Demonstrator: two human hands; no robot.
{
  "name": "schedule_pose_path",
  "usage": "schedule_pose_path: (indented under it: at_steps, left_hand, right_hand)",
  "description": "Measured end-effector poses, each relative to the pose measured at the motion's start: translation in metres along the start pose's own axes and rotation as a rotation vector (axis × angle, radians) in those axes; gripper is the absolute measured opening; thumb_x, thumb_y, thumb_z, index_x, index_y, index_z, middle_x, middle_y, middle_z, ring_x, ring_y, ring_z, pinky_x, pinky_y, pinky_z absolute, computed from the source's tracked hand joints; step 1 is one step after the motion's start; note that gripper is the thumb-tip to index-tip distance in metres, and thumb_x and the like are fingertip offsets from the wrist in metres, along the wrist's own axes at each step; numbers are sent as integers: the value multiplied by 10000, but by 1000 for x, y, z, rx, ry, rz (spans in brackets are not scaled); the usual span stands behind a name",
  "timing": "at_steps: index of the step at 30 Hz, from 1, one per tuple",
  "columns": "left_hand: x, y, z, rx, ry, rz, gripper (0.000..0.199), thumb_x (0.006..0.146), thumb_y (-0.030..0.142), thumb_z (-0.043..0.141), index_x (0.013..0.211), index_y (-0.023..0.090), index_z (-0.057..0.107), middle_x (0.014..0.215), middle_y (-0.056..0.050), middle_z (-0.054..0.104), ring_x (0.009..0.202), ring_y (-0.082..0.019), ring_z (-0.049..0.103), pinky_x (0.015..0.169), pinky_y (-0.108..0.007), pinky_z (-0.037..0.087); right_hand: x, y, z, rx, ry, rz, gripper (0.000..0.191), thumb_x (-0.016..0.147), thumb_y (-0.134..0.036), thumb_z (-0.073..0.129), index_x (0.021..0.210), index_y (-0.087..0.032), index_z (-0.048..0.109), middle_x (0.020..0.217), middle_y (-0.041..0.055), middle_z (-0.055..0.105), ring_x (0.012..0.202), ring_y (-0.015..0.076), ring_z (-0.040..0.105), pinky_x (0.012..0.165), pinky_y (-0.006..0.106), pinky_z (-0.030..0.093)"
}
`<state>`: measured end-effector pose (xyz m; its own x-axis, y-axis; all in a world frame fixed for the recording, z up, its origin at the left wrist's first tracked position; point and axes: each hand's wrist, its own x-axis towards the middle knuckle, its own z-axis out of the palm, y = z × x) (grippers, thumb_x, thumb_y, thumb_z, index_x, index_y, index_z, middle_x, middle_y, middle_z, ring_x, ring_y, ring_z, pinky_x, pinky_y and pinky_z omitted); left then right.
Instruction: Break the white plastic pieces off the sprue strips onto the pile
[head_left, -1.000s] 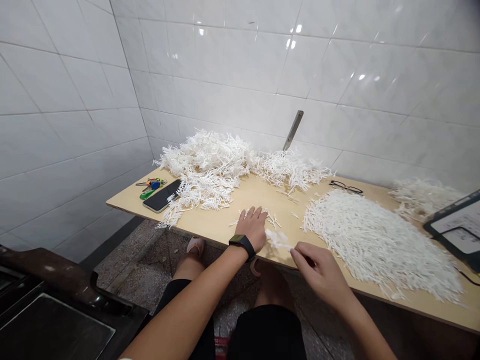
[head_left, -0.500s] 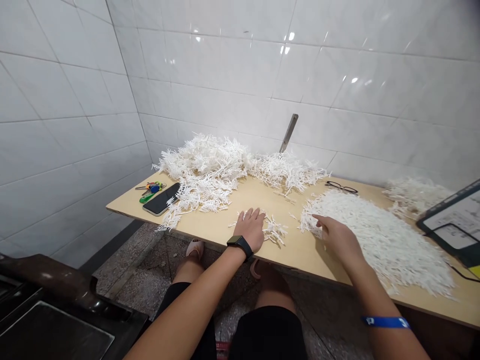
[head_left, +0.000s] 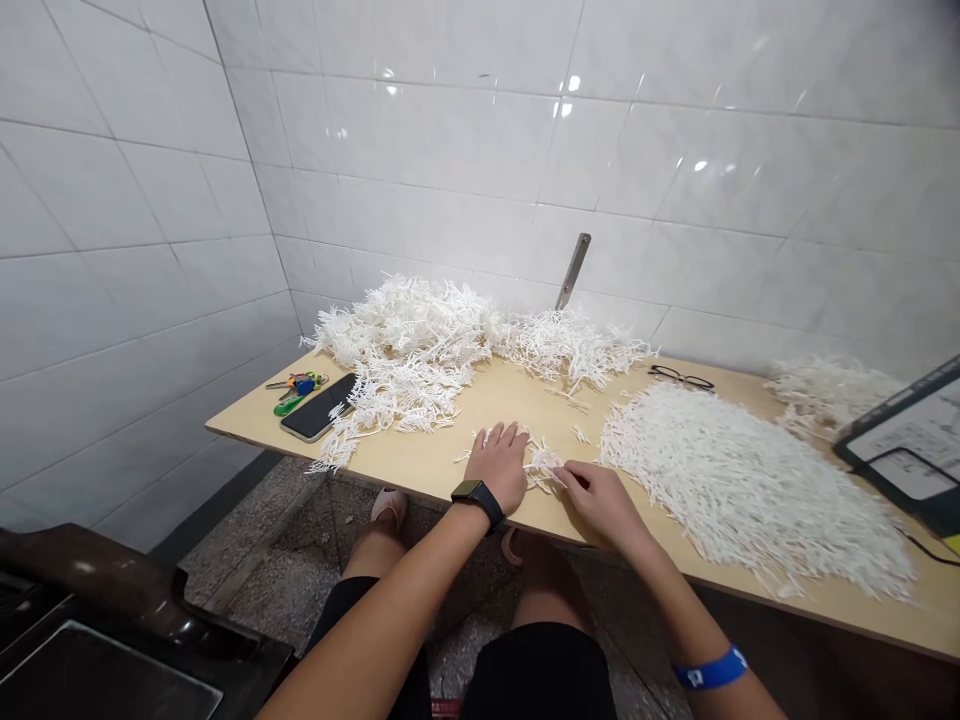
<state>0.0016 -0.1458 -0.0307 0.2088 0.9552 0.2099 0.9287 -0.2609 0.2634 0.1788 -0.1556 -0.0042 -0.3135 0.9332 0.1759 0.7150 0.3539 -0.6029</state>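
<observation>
My left hand (head_left: 498, 468), with a black watch on its wrist, lies palm down near the table's front edge, fingers spread over some white pieces. Just right of it is a small cluster of white branched pieces (head_left: 541, 462). The thumb and forefinger of my right hand (head_left: 600, 500) are pinched together at the cluster's right side; what they hold, if anything, is too small to tell. To the right spreads a wide flat heap of short white pieces (head_left: 750, 480). Tangled white branched pieces (head_left: 420, 320) are piled at the back left.
A phone (head_left: 319, 408) and keys (head_left: 304, 383) lie at the table's left end, the phone partly under white pieces. Glasses (head_left: 681, 377) rest near the wall. A metal strip (head_left: 574, 272) stands behind the pile. At the right is a dark-framed panel (head_left: 911, 450).
My right hand has moved left from the flat heap's edge to the small cluster beside my left hand. My left hand has stayed in nearly the same place.
</observation>
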Motion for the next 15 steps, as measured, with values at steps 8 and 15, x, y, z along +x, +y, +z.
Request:
schedule_pose_path:
  at_steps: [8, 15]
  left_hand:
    - [-2, 3, -2, 17, -36, 10, 552, 855, 229, 408, 1404, 211, 350, 1535, -70, 293, 1408, -258, 234, 1153, -493, 171]
    - [-3, 3, -8, -9, -79, 7, 572, 855, 279, 420, 1418, 217, 342, 1548, -66, 269, 1417, -272, 208, 1156, -506, 162]
  right_hand:
    - [-52, -34, -39, 321, -194, 0, 431, 891, -466, 431, 597, -211, 245, 593, -43, 214, 550, 99, 236, 505, 247, 235]
    - [-60, -38, -40, 663, 10, -123, 465, 844, -535, 518, 545, -203, 389, 519, -21, 361, 496, 120, 350, 482, 265, 332]
